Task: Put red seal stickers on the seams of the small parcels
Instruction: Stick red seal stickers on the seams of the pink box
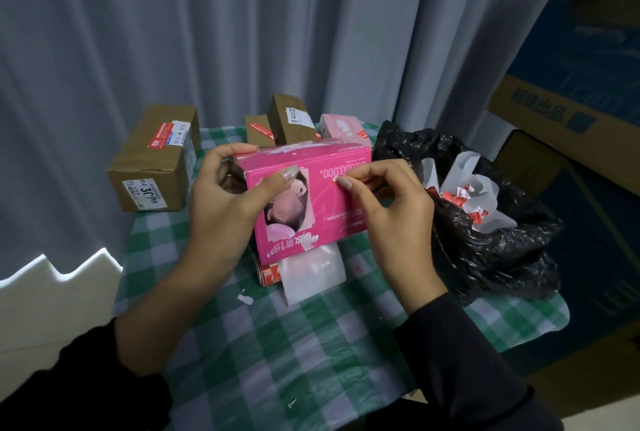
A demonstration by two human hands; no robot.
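Observation:
A bright pink printed box (322, 202) stands tilted in the middle of the green checked cloth. My left hand (225, 195) grips its left end, thumb on the front face and fingers over the top edge. My right hand (388, 209) pinches a small red seal sticker (335, 180) against the box's front face near the top. Under the box lies a strip of white backing paper (311, 273) with red stickers (270, 273) at its left.
Brown parcels with red seals stand behind: a large one (156, 160) at the left, two smaller ones (258, 131) (289, 117) and a pale pink box (341, 126). A black plastic bag (485, 243) holding peeled backing scraps sits at the right. Large cartons (568, 140) stand beyond it.

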